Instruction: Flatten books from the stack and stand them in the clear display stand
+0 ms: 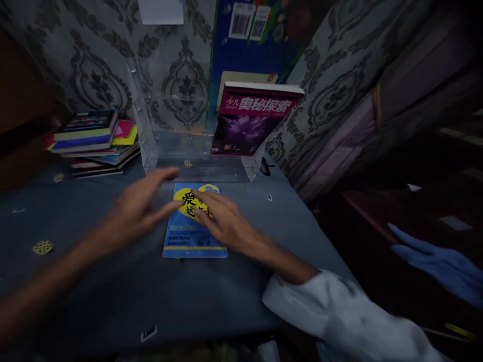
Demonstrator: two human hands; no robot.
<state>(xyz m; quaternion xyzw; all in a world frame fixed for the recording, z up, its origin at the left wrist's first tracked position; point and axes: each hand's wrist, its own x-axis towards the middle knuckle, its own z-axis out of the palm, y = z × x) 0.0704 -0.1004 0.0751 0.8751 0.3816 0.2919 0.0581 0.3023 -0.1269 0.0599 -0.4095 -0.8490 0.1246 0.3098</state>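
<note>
A blue book [192, 237] with a yellow panel and dark lettering lies flat on the table. Over its upper left edge reaches my left hand [141, 203], slightly blurred, thumb and fingers apart and nothing between them. My right hand [226, 221] is above the cover's right side with fingers stretched out; whether they touch the cover I cannot tell. Just behind the book stands a clear acrylic book rack [211, 171]. A magenta and purple book [251, 125] leans upright in the rack's right part, in front of a tall blue book [241, 55].
A stack of books [96, 143] sits at the back left of the grey table [124, 296]. Black-framed glasses [267, 167] lie beside the rack's right end. Patterned wallpaper is behind, with a tied curtain [358, 115] at right. A blue glove [437, 261] lies beyond the table's right edge.
</note>
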